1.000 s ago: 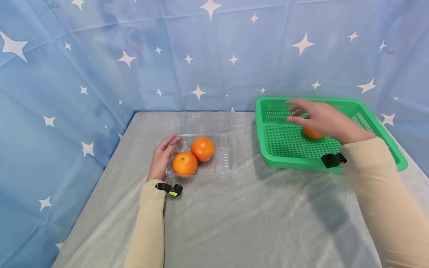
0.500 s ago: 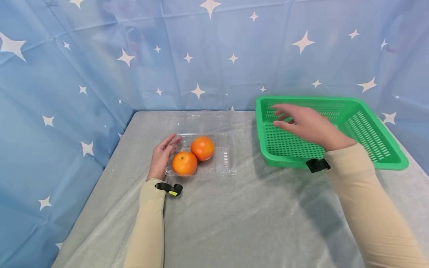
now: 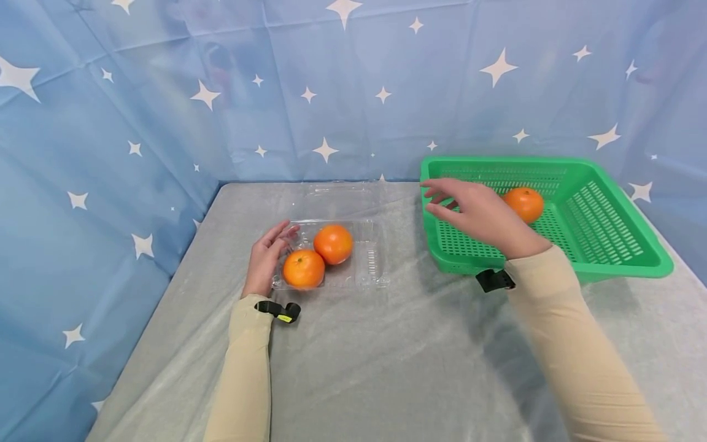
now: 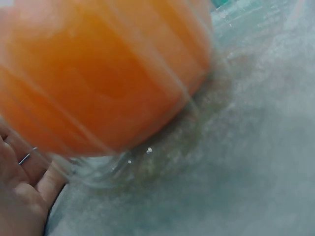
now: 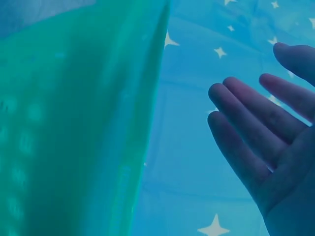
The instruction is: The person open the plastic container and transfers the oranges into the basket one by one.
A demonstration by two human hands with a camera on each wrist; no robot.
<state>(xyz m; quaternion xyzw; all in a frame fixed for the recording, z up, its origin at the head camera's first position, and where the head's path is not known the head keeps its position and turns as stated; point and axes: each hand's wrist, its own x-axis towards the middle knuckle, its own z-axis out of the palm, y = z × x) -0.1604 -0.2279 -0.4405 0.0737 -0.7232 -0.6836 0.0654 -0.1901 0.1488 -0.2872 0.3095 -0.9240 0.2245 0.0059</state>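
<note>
Two oranges, a nearer orange [image 3: 304, 269] and a farther orange [image 3: 334, 244], lie side by side in a clear plastic clamshell box [image 3: 361, 261] with its lid folded back. My left hand [image 3: 266, 261] rests at the box's left side, its fingers loosely bent by the rim. The left wrist view shows one orange [image 4: 108, 73] through the clear wall, with part of the left hand [image 4: 29, 191] beside it. Over the left part of a green basket [image 3: 596, 270] is my right hand [image 3: 477, 212], fingers spread and holding nothing. Another orange [image 3: 523, 204] sits inside the basket.
A grey cloth covers the table [image 3: 375, 362]. Behind it and along its left side hangs a blue curtain [image 3: 353, 92] with white stars. In the right wrist view the basket's green wall [image 5: 74, 123] stands beside the right hand.
My right hand has moved left across the basket, uncovering the orange there. The left hand and the two oranges in the box stay in place.
</note>
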